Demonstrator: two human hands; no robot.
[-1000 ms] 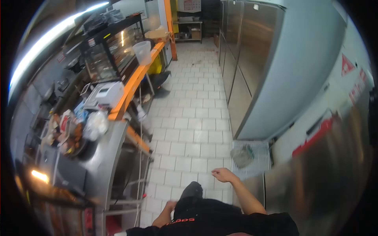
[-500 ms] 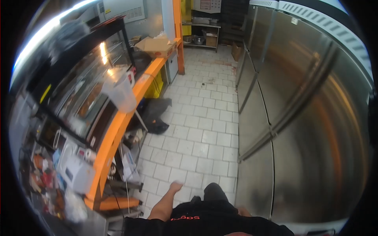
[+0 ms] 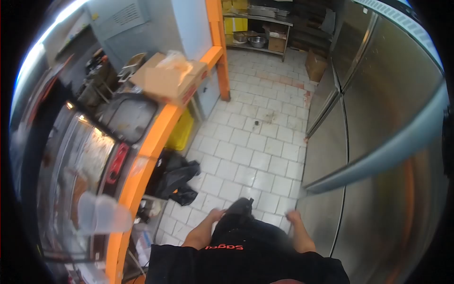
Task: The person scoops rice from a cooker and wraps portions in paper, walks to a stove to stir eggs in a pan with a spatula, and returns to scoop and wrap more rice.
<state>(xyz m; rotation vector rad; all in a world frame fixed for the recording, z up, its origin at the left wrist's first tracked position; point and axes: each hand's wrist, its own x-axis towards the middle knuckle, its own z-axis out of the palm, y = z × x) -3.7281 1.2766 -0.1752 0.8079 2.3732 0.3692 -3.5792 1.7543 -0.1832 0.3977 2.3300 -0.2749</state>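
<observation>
Both the left hand [image 3: 216,215] and right hand [image 3: 293,217] hang left of the steel fridge [image 3: 322,213], the former nearer the black bag [image 3: 182,180]; given the blur, I cannot tell either grip's state.

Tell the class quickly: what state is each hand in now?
Left hand: nothing visibly held; open or closed cannot be told.
Right hand: same, too blurred.

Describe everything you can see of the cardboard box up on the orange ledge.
The cardboard box is brown, with red printing on its side. It sits upright on the orange ledge, near the orange post. Its top is open, and crumpled, see-through plastic bulges from it; what lies beneath can't be made out. A dark-rimmed panel is close by; contact is unclear.
</observation>
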